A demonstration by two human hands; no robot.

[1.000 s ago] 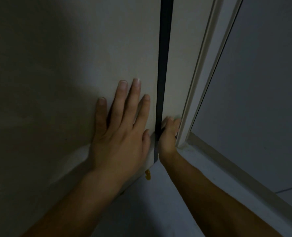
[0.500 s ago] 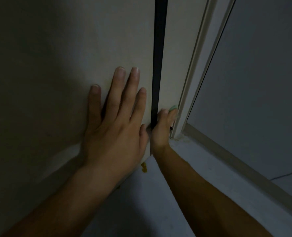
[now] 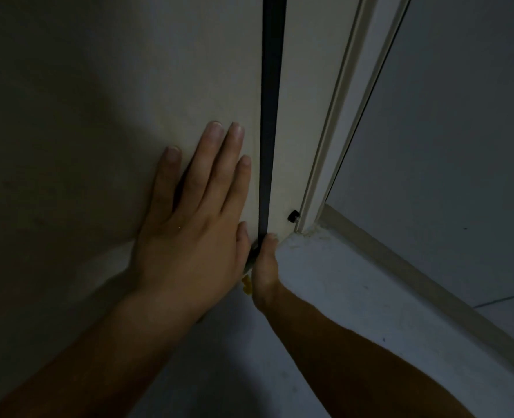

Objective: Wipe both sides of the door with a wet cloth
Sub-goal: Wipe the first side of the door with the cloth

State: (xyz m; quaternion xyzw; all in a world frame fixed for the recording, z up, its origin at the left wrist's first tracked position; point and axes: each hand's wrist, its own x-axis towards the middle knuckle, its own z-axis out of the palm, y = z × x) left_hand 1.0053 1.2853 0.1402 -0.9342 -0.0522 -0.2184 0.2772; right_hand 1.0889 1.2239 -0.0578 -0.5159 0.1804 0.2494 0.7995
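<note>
— Door [image 3: 189,70] first: it stands ajar before us, dark edge [image 3: 269,116] towards us. Our right hand [image 3: 264,260] has slid down its far side to the bottom corner, just above the floor [image 3: 340,297].
— And the cloth? Half a second ago a green scrap showed at those fingers.
— Hidden now. The fingers are behind the door, so we cannot tell what they hold.
— Our left hand [image 3: 195,224]?
— Flat on the near face, fingers straight, gripping nothing. We judge that the far side's lower strip is nearly wiped.

Cream door [image 3: 159,70] upright, ajar; narrow dark edge strip [image 3: 269,116] facing camera (lower part shown)
</note>
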